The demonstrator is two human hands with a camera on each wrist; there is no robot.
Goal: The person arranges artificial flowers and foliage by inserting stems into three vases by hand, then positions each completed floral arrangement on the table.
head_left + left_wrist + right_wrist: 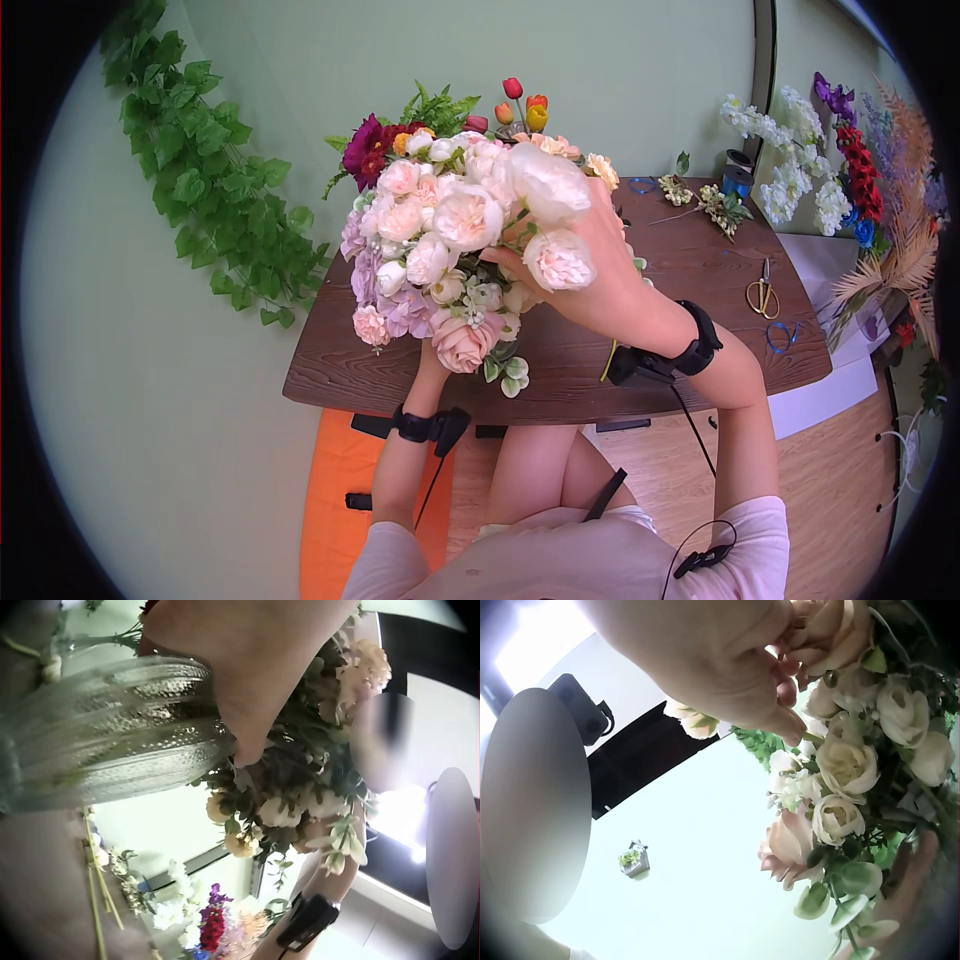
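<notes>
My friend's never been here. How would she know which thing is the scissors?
Find the dark wooden table, then look near its right edge in the head view. The scissors lie there, just above a loop of thin blue wire. They have round gold handles and slim blades, while the loop has neither.

From here, blush-pink and cream blooms (pixel 468 217) surround the right hand (pixel 600 270), with lilac flowers (pixel 406 312) nearer the left hand (pixel 255 667). Beyond both hands are red, orange and yellow tulips (pixel 537 119) (and a burgundy bloom (pixel 364 153), too). Beneath, the tabletop (pixel 400 365) is dark brown, streakily grained.
</notes>
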